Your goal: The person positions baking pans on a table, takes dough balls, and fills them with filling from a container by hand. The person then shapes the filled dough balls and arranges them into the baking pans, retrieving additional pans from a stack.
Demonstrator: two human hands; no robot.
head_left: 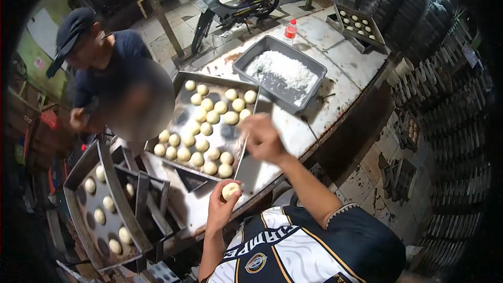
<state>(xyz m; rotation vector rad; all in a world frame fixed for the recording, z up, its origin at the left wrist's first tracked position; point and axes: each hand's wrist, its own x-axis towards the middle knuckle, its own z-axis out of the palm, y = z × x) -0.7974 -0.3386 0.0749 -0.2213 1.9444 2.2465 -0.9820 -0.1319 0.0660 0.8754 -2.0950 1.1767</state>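
A pale round dough ball [231,191] sits in my left hand [221,205], gripped by the fingers near the front edge of the tray. My right hand [264,139] reaches over the tray's right side, its fingertips beside a dough ball [244,114]. Those fingers are blurred, and I cannot tell whether they touch or hold it. Many dough balls [200,144] lie in loose groups in the large metal tray [167,163], with dark round patches between some of them.
A grey tub [317,90] of white powder stands beyond the tray, near a red-capped bottle [290,29]. Another person [112,47] is across at the left. Trays with dough balls stand at lower left [81,217] and far right [361,12]. A motorcycle [236,8] is parked behind.
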